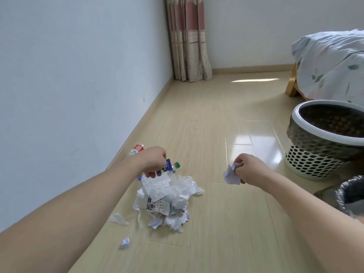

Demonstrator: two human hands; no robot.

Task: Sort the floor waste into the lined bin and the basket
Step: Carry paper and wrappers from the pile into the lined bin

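Left hand (152, 161) pinched white tissue (155, 186) above waste pile (169, 203); right hand (249, 169) clenched crumpled paper (231, 175), basket (323, 138) beyond it.

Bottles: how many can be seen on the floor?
2. One with a red label lies by the wall; one with a green cap lies under the left hand. The pile may hide more.

Bare floor (212, 119) runs open through the middle of the frame, from between the two hands up to the curtain (187, 40) at top centre. The wall (69, 66) closes off the whole left side. At lower centre a paper pile (169, 198) and bottles (171, 167) cover the boards. The basket (323, 142) and bin (348, 196) block the right edge, with the bed (331, 64) behind them.
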